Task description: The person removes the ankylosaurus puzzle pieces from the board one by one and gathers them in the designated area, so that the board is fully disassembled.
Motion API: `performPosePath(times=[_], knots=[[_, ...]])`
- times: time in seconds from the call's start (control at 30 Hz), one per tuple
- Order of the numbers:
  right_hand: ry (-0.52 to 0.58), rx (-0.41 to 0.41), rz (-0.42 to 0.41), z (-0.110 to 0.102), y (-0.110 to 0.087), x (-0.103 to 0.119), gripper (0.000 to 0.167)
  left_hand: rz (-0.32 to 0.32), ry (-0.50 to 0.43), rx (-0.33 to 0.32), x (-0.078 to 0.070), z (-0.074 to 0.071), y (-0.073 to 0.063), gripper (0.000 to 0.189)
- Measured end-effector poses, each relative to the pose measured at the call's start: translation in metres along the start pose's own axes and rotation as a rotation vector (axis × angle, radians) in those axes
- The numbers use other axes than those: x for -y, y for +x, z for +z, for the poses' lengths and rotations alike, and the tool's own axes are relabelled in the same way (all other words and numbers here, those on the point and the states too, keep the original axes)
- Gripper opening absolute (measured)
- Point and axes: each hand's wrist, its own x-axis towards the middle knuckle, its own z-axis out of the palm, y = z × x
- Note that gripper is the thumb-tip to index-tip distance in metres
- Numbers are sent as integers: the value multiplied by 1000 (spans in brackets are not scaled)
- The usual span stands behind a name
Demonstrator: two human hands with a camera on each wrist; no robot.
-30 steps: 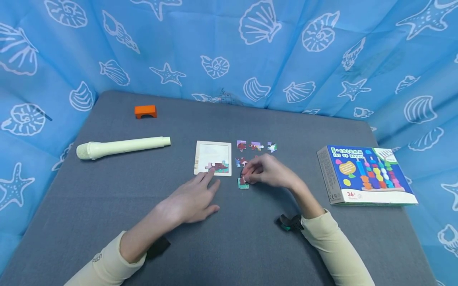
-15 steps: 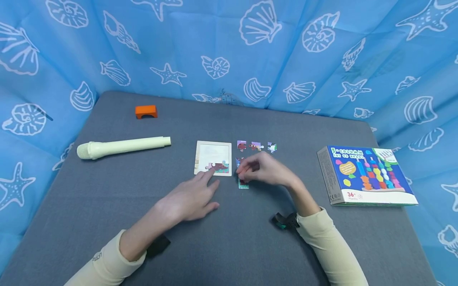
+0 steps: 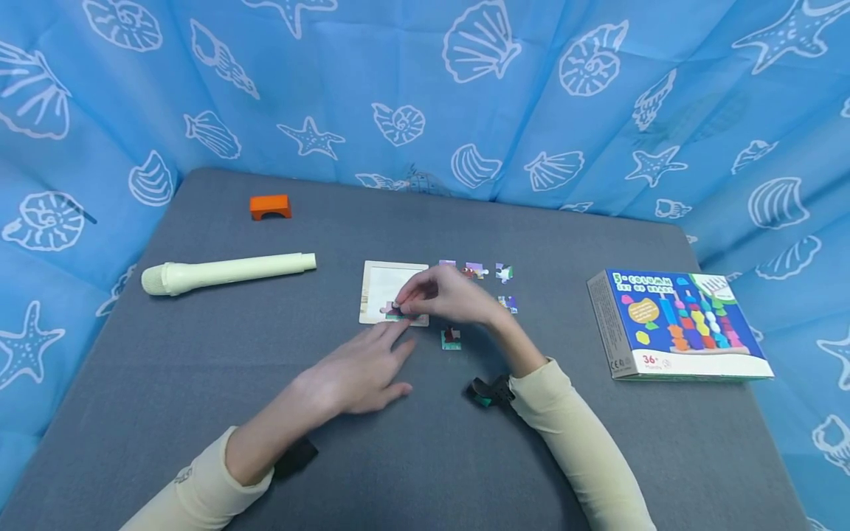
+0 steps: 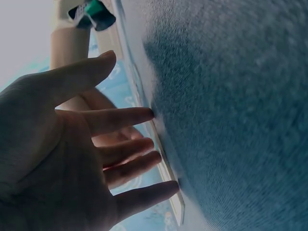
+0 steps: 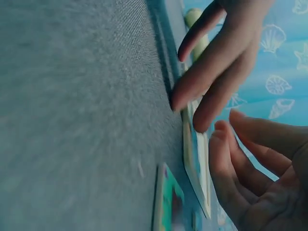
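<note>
A square puzzle tray (image 3: 367, 291) with a light wooden rim lies mid-table. Its lower part holds printed jigsaw pieces (image 3: 392, 313), partly covered by fingers. My right hand (image 3: 446, 295) is over the tray's right side, thumb and fingertips pinching a small dark jigsaw piece (image 3: 396, 304) just above the fitted ones. My left hand (image 3: 358, 369) lies with fingers spread, fingertips at the tray's near edge; the left wrist view shows those straight fingers (image 4: 139, 197) touching the rim. A green and dark red jigsaw piece (image 3: 451, 340) rests below my right hand.
Loose jigsaw pieces (image 3: 504, 273) lie right of the tray, some hidden behind my right hand. A pale toy microphone (image 3: 229, 273) and an orange arched block (image 3: 270, 206) are at left. A bead-set box (image 3: 680, 324) stands at right. A blue shell-print curtain (image 3: 398, 88) borders the table.
My right hand has moved left from the loose pieces to above the tray, uncovering the green and dark red piece. My left hand has shifted only slightly.
</note>
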Motion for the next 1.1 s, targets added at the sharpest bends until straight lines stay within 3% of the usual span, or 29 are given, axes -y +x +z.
performPosePath(times=[0.3,0.47,0.77,1.1], knots=[[-70,47,66,9,23,4,9,-40,-16,64,-1,0,4,74],[-122,37,88,12,25,7,8,-36,-17,45,-1,1,3,72],[-120,18,82,13,23,7,8,-41,-46,42,0,1,4,71],[-64,-51,-22,8,1,12,8,-40,-60,22,1,3,3,70]])
